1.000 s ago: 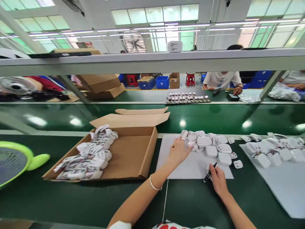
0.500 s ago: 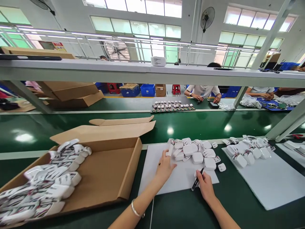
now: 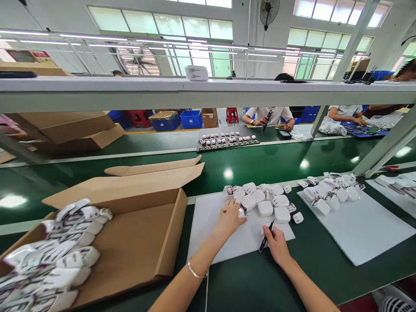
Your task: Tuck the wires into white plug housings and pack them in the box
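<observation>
The left hand [image 3: 229, 219] lies palm down on the white sheet [image 3: 214, 236]. Its fingertips touch the nearest white plug housing [image 3: 242, 212], at the 8 o'clock edge of the heap of housings [image 3: 264, 200]. I cannot tell whether the fingers have closed on that piece or only rest against it.

The right hand [image 3: 276, 245] is clamped on a black pen [image 3: 265, 230], held like a writing tool with the tip slanting toward 11 o'clock. That keeps the point just beside the heap, near where the left hand meets it.

The heap fills the sheet's 1 o'clock corner, and the bare near half seems to be kept as working room, with the pale sheet between the housings and the dark worktop [image 3: 260, 281].

An open cardboard box [image 3: 136, 242] sits at 9 o'clock of the left hand, touching the sheet's edge and close enough to reach without stretching. Wrapped white pieces [image 3: 48, 255] are stacked at its far left end.

At 3 o'clock a second heap [image 3: 328, 193] lies on its own sheet [image 3: 360, 227], apart from the first. At 12 o'clock, beyond the green belt [image 3: 260, 162], a co-worker's hands [image 3: 271, 122] are at work near a tray of small parts [image 3: 227, 141].
</observation>
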A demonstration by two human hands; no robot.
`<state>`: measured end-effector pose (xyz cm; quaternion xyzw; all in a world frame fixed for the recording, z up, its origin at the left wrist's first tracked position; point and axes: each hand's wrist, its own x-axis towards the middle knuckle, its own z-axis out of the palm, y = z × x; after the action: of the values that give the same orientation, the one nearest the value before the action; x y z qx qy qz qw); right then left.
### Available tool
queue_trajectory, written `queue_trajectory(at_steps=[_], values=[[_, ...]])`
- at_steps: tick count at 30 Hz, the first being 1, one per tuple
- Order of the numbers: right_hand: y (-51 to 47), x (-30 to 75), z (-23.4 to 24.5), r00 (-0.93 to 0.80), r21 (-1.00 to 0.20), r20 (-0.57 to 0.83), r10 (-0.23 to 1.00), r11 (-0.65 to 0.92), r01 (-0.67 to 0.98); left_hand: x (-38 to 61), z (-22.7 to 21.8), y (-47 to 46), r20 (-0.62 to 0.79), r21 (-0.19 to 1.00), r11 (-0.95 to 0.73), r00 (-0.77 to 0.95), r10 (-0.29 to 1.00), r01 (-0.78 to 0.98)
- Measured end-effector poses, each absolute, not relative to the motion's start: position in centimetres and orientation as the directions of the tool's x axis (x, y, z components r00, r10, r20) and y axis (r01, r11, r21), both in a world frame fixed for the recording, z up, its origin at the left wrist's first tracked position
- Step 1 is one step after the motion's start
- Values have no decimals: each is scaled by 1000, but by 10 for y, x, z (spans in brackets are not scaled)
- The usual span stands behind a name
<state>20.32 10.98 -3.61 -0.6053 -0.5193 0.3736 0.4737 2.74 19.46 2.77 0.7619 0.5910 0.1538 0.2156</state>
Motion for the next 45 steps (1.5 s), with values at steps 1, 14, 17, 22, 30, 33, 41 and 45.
queue_trajectory(at_steps=[1,14,17,22,30,33,41,45], values=[[109,203,-36,172,-962,31,985,-18,272,21,29,190,-53,528,-162,223,973,834],[108,202,-32,181,-973,1,984,-40,225,-25,17,166,-224,956,198,104,969,215],[109,204,-29,206,-979,-16,978,-58,196,-22,5,148,-146,979,139,41,988,152],[110,203,-24,294,-985,-82,952,-122,123,-13,-5,112,-5,960,19,-49,999,280],[89,184,4,150,-984,-160,976,-170,58,-24,2,101,70,855,-124,124,990,504],[91,175,14,-39,-986,-148,988,-144,80,-30,10,104,92,783,-212,227,969,585],[126,165,19,-224,-980,-135,965,-97,171,-9,9,85,107,588,-19,-55,993,809],[130,160,21,-357,-979,-163,920,-104,178,4,-2,75,191,576,38,-179,965,816]])
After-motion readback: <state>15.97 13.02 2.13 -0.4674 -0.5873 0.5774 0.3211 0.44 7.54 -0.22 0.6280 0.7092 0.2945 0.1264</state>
